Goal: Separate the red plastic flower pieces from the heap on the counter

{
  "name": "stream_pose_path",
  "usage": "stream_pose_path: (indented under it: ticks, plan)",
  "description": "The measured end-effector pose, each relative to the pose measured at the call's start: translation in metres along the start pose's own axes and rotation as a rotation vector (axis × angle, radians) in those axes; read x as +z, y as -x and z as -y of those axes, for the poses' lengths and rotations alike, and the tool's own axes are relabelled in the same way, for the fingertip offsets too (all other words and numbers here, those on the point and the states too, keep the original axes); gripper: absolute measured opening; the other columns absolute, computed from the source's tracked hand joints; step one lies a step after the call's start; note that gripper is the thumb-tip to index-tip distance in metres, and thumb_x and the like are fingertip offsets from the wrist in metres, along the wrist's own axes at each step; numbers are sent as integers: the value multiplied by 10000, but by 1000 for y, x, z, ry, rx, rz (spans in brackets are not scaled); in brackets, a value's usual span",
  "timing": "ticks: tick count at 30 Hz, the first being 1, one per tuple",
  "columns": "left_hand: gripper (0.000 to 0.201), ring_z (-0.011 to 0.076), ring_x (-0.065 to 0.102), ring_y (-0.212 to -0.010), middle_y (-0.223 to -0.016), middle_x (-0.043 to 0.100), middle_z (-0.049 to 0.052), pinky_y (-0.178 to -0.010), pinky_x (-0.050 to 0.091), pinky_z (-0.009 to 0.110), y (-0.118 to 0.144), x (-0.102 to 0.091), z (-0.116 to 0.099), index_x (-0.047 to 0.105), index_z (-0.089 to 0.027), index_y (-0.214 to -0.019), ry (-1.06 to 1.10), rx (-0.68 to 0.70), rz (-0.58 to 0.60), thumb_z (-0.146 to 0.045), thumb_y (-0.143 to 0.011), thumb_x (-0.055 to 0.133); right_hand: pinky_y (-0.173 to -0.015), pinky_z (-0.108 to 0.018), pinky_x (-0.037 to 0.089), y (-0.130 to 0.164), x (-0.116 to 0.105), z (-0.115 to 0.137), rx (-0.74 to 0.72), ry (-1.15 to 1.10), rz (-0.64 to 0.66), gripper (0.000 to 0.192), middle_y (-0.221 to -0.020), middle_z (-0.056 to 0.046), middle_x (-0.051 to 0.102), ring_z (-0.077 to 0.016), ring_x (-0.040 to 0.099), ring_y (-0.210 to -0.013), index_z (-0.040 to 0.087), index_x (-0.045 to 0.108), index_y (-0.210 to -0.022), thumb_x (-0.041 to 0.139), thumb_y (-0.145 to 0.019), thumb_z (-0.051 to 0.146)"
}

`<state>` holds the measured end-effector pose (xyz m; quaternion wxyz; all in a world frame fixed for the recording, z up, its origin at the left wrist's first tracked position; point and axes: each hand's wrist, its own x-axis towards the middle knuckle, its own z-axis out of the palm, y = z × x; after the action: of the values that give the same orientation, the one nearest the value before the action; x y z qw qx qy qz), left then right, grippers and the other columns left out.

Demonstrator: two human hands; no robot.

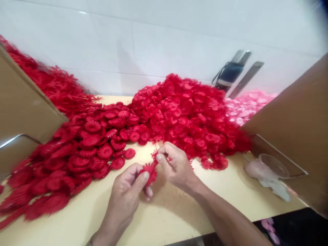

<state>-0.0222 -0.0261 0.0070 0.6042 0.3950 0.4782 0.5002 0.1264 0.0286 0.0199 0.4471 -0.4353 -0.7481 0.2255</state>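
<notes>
A pale wooden tabletop [179, 212] carries a big heap of red plastic flower pieces [179, 112]. The left hand [125, 198] and right hand [174, 165] both pinch one small red plastic flower [150, 171] between them, seemingly two joined parts, above the table's front.

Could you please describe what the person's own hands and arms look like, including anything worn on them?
Both the left hand and the right hand are bare: no gloves, no rings to be seen. The right forearm is bare, no sleeve in view. Something thin, perhaps a band, shows at the left wrist, too cropped to tell.
</notes>
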Motion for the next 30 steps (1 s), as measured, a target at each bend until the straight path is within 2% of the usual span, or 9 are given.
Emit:
stream_pose_path:
  ticks: [4, 6, 10, 13, 17, 21, 24, 28, 30]
  plan:
    - [175, 106, 531, -470, -514, 562, -21, -465, 430, 204, 2, -1, -2, 553, -164, -630, -44, -21, -5, -291, -728, 624, -580, -273, 376, -12, -42, -19, 24, 377, -405, 165, -665, -23, 490, -149, 468, -616, 194, 480, -705, 397, -848, 195]
    - [143, 109, 537, -470, -529, 579, -17, -470, 434, 209, 0, 1, -5, 567, -162, -658, -30, -34, -20, -275, -710, 638, -632, -296, 394, -14, -69, -30, 27, 613, -525, 147, -717, -47, 539, -171, 493, -669, 188, 533, -751, 421, -845, 206]
    - [139, 107, 515, -427, -557, 593, -7, -418, 413, 218, -10, 9, -15, 593, -139, -689, 48, -69, -42, -239, -638, 675, -735, -362, 401, -10, -102, -50, 123, 938, -562, 166, -779, -79, 593, -222, 520, -780, 180, 627, -818, 463, -820, 208]
    - [131, 106, 502, -413, -535, 578, -8, -404, 399, 221, -15, 14, -21, 589, -133, -665, 61, -72, -63, -228, -621, 668, -756, -374, 418, -8, -104, -52, 109, 891, -541, 188, -816, -81, 616, -227, 543, -813, 183, 653, -863, 473, -817, 210]
    - [147, 90, 474, -433, -511, 530, -30, -408, 375, 205, -19, 16, -21, 530, -154, -586, 115, 2, -35, -230, -658, 634, -716, -335, 454, -11, -87, -31, 18, 563, -428, 168, -831, -62, 631, -194, 575, -773, 195, 654, -868, 496, -829, 236]
    - [221, 54, 388, -420, -510, 466, -59, -381, 294, 171, -24, 12, -18, 482, -162, -572, 109, 46, -37, -266, -699, 631, -660, -289, 451, -13, -58, -1, -6, 155, -61, 149, -801, -47, 624, -160, 575, -734, 193, 643, -822, 511, -842, 259]
    - [258, 43, 354, -427, -505, 448, -63, -390, 266, 162, -27, 9, -18, 484, -155, -568, 82, 48, -16, -302, -705, 645, -612, -261, 431, -12, -35, 15, 24, -50, 183, 141, -733, -22, 597, -131, 550, -674, 185, 621, -777, 522, -840, 265]
    - [276, 42, 351, -437, -499, 442, -66, -413, 270, 165, -28, 6, -17, 486, -153, -563, 134, 46, 21, -309, -688, 676, -584, -234, 421, -10, -12, 20, 119, -254, 295, 100, -699, 7, 575, -110, 534, -649, 175, 565, -724, 621, -767, 247]
    - [267, 48, 374, -439, -506, 456, -61, -424, 289, 172, -28, 5, -15, 492, -156, -572, 183, 47, 43, -313, -712, 657, -590, -240, 435, -10, -5, 17, 178, -386, 359, 121, -668, 16, 583, -109, 550, -625, 177, 529, -723, 613, -775, 247]
